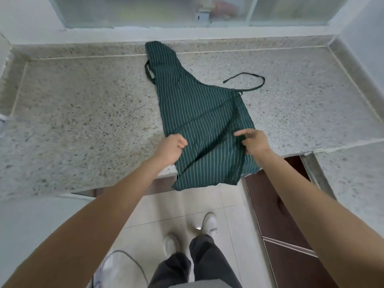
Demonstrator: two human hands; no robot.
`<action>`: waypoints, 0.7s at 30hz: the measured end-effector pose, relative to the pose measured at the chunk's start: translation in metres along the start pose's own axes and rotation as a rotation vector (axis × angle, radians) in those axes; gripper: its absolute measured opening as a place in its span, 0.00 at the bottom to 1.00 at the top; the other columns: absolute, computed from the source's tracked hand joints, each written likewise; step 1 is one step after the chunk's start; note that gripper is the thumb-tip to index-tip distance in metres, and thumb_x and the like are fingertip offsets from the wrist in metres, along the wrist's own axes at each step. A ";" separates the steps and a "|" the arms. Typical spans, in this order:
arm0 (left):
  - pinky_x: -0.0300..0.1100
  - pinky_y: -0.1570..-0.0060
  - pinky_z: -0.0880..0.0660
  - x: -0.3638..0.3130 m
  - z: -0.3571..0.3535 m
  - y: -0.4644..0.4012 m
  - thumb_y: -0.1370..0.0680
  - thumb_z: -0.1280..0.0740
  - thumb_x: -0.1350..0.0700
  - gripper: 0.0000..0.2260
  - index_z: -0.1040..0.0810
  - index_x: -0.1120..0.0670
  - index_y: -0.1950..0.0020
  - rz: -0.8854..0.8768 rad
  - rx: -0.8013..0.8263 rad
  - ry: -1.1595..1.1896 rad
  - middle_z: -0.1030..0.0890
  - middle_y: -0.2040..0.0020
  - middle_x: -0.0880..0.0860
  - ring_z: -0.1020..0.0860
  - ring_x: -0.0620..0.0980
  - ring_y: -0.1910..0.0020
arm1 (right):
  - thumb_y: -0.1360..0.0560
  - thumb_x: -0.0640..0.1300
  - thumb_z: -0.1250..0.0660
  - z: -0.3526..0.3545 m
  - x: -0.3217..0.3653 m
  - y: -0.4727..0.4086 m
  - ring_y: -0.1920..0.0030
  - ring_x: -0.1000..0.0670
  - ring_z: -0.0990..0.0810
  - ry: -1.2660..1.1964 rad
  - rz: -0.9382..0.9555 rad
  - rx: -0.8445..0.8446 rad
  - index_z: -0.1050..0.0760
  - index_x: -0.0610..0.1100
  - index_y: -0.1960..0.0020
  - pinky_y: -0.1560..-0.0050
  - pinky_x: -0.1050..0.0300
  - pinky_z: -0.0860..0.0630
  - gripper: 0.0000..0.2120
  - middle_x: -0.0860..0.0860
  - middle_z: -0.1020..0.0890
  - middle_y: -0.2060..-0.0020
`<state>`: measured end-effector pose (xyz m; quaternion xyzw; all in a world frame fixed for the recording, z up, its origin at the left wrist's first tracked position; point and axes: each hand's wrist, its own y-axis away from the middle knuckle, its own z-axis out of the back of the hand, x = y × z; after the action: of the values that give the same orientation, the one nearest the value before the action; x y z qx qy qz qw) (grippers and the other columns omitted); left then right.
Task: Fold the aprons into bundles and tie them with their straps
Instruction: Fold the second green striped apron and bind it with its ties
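Observation:
A dark green apron (197,104) with thin white stripes lies lengthwise on the speckled stone counter (83,113), folded in half along its length. Its bib end touches the back wall and its lower hem hangs over the counter's front edge. One strap (251,80) curls loose on the counter to the right; another strap loop (148,72) sticks out on the left near the bib. My left hand (171,147) grips the apron's left edge with curled fingers. My right hand (253,142) pinches the right edge, with the forefinger pointing left.
The counter runs into a corner, with a raised stone ledge (187,36) and frosted window behind it. Dark brown cabinet fronts (276,204) stand below on the right. My feet in white shoes (209,222) stand on the pale tiled floor.

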<state>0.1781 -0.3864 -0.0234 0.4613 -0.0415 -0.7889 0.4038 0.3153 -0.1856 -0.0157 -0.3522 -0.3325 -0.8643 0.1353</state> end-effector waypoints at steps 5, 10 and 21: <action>0.44 0.33 0.36 0.027 -0.017 0.010 0.20 0.44 0.65 0.21 0.34 0.52 0.28 -0.078 0.153 -0.334 0.36 0.27 0.55 0.32 0.53 0.31 | 0.26 0.36 0.34 -0.002 -0.040 0.005 0.52 0.43 0.21 -0.010 -0.078 -0.101 0.23 0.45 0.44 0.49 0.49 0.22 0.11 0.43 0.19 0.47; 0.50 0.32 0.36 0.027 -0.029 0.001 0.19 0.43 0.50 0.23 0.42 0.48 0.24 -0.058 0.139 -0.688 0.40 0.25 0.54 0.38 0.56 0.28 | 0.31 0.27 0.31 0.000 -0.060 0.012 0.37 0.41 0.27 0.007 -0.074 0.035 0.40 0.43 0.27 0.37 0.47 0.28 0.37 0.43 0.29 0.34; 0.57 0.37 0.34 -0.001 -0.050 -0.012 0.29 0.29 0.44 0.38 0.43 0.52 0.26 0.166 0.058 -0.831 0.39 0.31 0.58 0.37 0.57 0.32 | 0.25 0.29 0.41 0.037 -0.074 0.000 0.53 0.44 0.24 0.205 -0.126 -0.160 0.24 0.38 0.39 0.57 0.55 0.25 0.17 0.38 0.20 0.46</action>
<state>0.2096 -0.3625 -0.0562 0.1104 -0.2597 -0.8711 0.4018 0.3872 -0.1608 -0.0479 -0.2500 -0.2685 -0.9263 0.0856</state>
